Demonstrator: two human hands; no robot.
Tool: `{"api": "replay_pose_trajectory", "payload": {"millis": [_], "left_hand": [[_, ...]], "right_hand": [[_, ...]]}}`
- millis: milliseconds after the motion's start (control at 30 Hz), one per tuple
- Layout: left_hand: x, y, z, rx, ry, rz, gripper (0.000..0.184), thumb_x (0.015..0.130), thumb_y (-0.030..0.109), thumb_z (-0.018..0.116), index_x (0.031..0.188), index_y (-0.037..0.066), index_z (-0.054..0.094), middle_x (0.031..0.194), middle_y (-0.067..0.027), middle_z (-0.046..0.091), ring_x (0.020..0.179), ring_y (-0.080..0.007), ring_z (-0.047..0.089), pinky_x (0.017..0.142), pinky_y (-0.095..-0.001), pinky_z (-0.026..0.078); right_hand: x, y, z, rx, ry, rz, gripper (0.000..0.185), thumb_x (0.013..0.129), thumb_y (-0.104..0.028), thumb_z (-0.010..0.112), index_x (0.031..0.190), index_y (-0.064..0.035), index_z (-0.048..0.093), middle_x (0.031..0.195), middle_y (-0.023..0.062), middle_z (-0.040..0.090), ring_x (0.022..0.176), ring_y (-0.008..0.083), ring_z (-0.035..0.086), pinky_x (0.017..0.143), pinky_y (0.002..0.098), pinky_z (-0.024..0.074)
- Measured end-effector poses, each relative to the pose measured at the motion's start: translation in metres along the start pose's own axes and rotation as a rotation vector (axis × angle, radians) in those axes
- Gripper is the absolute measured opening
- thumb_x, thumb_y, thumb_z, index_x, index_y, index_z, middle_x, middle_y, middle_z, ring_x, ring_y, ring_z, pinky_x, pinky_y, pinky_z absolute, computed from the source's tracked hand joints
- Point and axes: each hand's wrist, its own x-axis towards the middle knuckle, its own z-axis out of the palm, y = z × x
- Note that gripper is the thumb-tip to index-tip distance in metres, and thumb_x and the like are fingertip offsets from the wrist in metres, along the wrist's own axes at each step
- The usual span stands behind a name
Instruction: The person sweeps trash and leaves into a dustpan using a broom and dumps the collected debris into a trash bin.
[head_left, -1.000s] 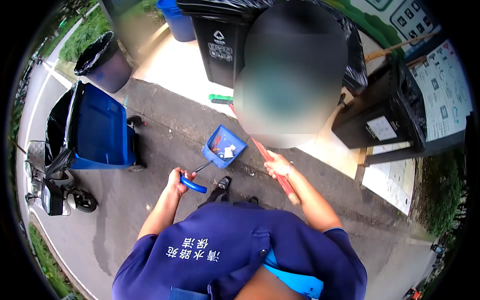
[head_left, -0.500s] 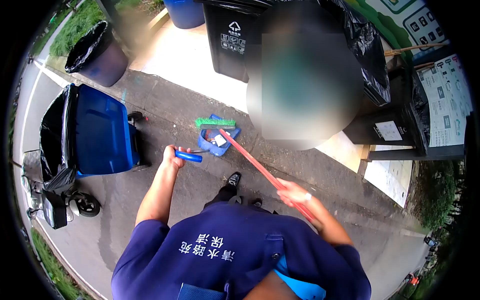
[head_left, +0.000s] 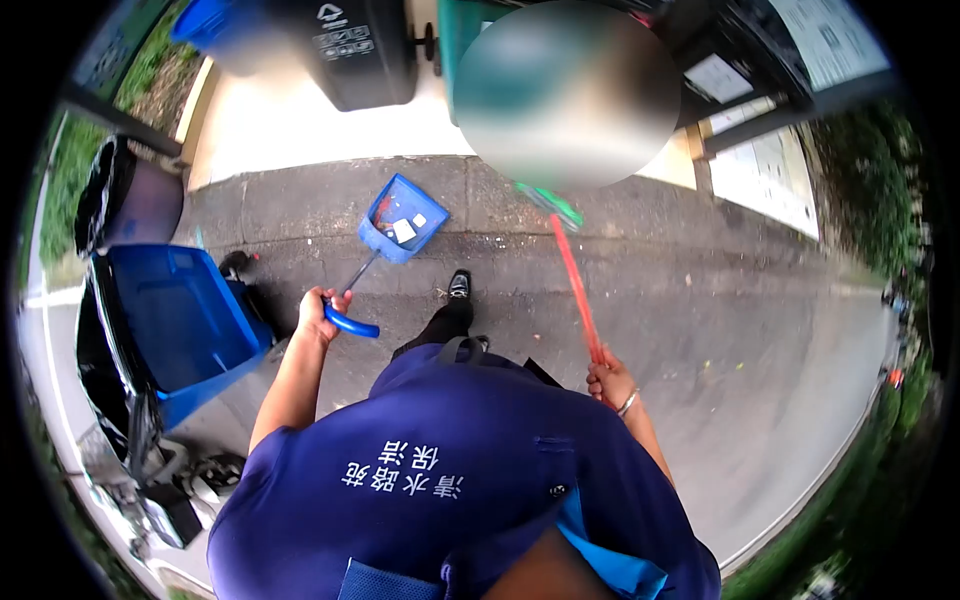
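My left hand (head_left: 322, 310) is closed round the handle of a blue long-handled dustpan (head_left: 378, 240), whose pan sits ahead of me over the pavement. White scraps (head_left: 403, 231) and some reddish bits lie inside it. My right hand (head_left: 612, 380), with a bracelet at the wrist, grips the red stick of a broom (head_left: 577, 275). The broom's green bristles are smeared by motion and stretch out to the right of the dustpan, apart from it. Whether the bristles touch the ground I cannot tell.
A blue wheeled bin (head_left: 180, 310) with a black liner stands at left, near a lined round bin (head_left: 148, 208) and a parked two-wheeler (head_left: 175, 500). A black bin (head_left: 365, 60) and a green bin (head_left: 452, 70) stand ahead on a pale platform (head_left: 300, 140). A blurred patch hides part of the view.
The broom head has left the dustpan and swung to the right. The dustpan has moved forward and slightly left, with its pan turned. My view has shifted; both hands keep their grip.
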Motion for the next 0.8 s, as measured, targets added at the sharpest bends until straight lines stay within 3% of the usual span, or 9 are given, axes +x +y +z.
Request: {"api": "replay_pose_trajectory", "payload": {"millis": [133,367,433,467,533,567,700,767,800], "left_hand": [[-0.02,-0.023,-0.012,0.209,-0.062,-0.039,0.022,0.063,0.005,0.039,0.084,0.003,0.031,0.08,-0.0228,0.041,0.042,-0.0089,0.036,0.035,-0.0165,0.034],[-0.008,-0.047,-0.01,0.349,-0.011,-0.202,0.011,0.064,0.009,0.036,0.068,-0.001,0.033,0.078,-0.023,0.04,0.04,-0.0099,0.036,0.035,-0.018,0.035],[0.011,-0.046,-0.008,0.344,0.011,-0.289,0.022,0.064,0.011,0.034,0.077,-0.007,0.033,0.066,-0.0152,0.04,0.039,-0.0102,0.036,0.035,-0.0188,0.034],[0.021,-0.044,-0.004,0.333,0.028,-0.335,0.028,0.064,0.011,0.034,0.081,-0.01,0.032,0.061,-0.0113,0.039,0.038,-0.0103,0.035,0.034,-0.0191,0.033],[0.037,-0.047,0.007,0.355,0.057,-0.35,0.035,0.065,0.013,0.034,0.087,-0.015,0.029,0.051,-0.0037,0.035,0.037,-0.0109,0.035,0.034,-0.0206,0.033],[0.043,-0.05,0.014,0.386,0.076,-0.273,0.036,0.066,0.013,0.034,0.087,-0.015,0.03,0.049,-0.0028,0.034,0.036,-0.0113,0.034,0.034,-0.0216,0.033],[0.082,-0.025,0.037,0.509,0.06,-0.217,0.021,0.068,0.014,0.032,0.074,-0.006,0.033,0.046,-0.002,0.033,0.035,-0.0143,0.034,0.052,-0.0301,0.042],[0.09,-0.013,0.053,0.493,0.039,-0.147,0.011,0.068,0.013,0.033,0.063,0.004,0.029,0.044,-0.0027,0.033,0.036,-0.0164,0.036,0.073,-0.0385,0.041],[0.093,-0.007,0.056,0.503,0.032,-0.157,0.011,0.068,0.013,0.033,0.063,0.004,0.029,0.044,-0.0027,0.033,0.036,-0.0164,0.036,0.073,-0.0385,0.041]], "right_hand": [[0.002,0.068,-0.043,0.101,0.186,-0.137,0.023,0.073,-0.002,0.039,0.095,-0.0065,0.036,0.052,0.0045,0.039,0.035,0.0117,0.037,0.03,0.0233,0.0318],[0.057,0.116,-0.056,0.056,0.422,-0.226,0.019,0.069,-0.002,0.04,0.088,-0.0055,0.037,0.05,0.0044,0.039,0.037,0.0128,0.041,0.031,0.0244,0.0356],[0.062,0.114,-0.029,-0.299,0.494,-0.166,0.032,0.066,-0.003,0.042,0.097,-0.0034,0.036,0.056,0.013,0.049,0.044,0.02,0.051,0.037,0.0297,0.0423],[0.083,0.137,-0.021,-0.693,0.495,-0.268,0.039,0.064,-0.004,0.043,0.102,-0.0028,0.035,0.062,0.0171,0.052,0.05,0.0235,0.054,0.041,0.0321,0.0441],[0.087,0.155,0.013,-0.974,0.443,-0.179,0.048,0.063,-0.006,0.044,0.11,-0.0031,0.034,0.073,0.0221,0.054,0.059,0.0287,0.057,0.05,0.0355,0.0462],[0.061,0.147,0.044,-0.847,0.389,0.005,0.05,0.063,-0.007,0.044,0.112,-0.0039,0.034,0.079,0.023,0.054,0.063,0.0305,0.057,0.054,0.0365,0.0465],[0.019,0.177,0.075,-0.746,0.084,-0.067,0.052,0.064,-0.012,0.047,0.114,-0.0063,0.034,0.085,0.0228,0.053,0.063,0.031,0.057,0.055,0.0362,0.0463],[0.008,0.212,0.067,-0.926,-0.002,-0.674,0.06,0.066,-0.01,0.047,0.122,-0.014,0.024,0.075,0.0183,0.055,0.058,0.0272,0.056,0.05,0.034,0.0459],[-0.007,0.207,0.063,-0.923,0.013,-0.668,0.06,0.066,-0.01,0.047,0.122,-0.014,0.024,0.075,0.0183,0.055,0.058,0.0272,0.056,0.05,0.034,0.0459]]}}
